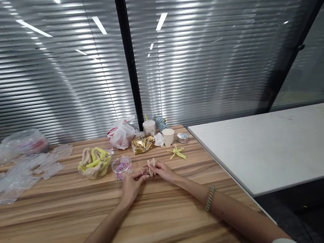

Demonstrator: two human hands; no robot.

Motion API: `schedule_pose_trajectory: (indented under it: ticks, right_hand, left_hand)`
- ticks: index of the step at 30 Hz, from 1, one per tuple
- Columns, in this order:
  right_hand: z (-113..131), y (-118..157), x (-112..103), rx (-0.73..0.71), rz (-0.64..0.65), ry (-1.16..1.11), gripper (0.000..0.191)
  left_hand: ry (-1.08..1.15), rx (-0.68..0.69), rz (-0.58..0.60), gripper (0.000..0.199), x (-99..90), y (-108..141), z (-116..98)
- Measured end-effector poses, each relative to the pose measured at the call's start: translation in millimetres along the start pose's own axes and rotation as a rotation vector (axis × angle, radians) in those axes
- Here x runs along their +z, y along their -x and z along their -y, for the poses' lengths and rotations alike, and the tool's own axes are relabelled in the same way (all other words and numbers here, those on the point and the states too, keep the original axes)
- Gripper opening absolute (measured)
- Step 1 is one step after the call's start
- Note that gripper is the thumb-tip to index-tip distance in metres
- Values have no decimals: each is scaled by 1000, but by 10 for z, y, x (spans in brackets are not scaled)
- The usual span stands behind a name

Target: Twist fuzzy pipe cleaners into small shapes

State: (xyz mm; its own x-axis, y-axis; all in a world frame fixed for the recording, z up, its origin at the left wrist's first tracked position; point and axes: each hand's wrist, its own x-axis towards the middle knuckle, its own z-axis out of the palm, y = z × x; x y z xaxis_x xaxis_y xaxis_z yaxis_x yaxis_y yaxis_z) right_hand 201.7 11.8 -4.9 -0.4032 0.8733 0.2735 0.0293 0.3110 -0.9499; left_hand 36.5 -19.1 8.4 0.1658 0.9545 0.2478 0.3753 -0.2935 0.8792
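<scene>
Beige pipe cleaners (152,167); yellow pipe cleaners (177,152); gold foil packet (142,143); brown-striped wooden table (60,236).

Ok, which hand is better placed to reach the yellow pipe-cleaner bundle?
Probably the right hand: it is nearer the yellow pipe-cleaner bundle, with nothing in between. The left hand lies farther off, beyond the beige pipe-cleaner pieces the right hand pinches.

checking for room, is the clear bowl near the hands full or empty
Full: beige and yellow pieces are heaped up to and above the rim of the clear bowl, and no bare bottom shows.
</scene>
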Motion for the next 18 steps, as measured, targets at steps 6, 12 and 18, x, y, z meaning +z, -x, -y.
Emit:
schedule_pose_trajectory:
  ticks: [6, 12, 18]
  right_hand:
    - [19, 12, 0, -97, 79, 141, 50]
    - [69, 15, 31, -177, 120, 319, 50]
    - [36, 41, 21, -162, 4, 391, 45]
  left_hand:
    - [-79, 48, 40, 25, 4, 6, -25]
    - [-56, 84, 61, 22, 14, -2, -21]
    - [28, 29, 32, 29, 9, -21, -24]
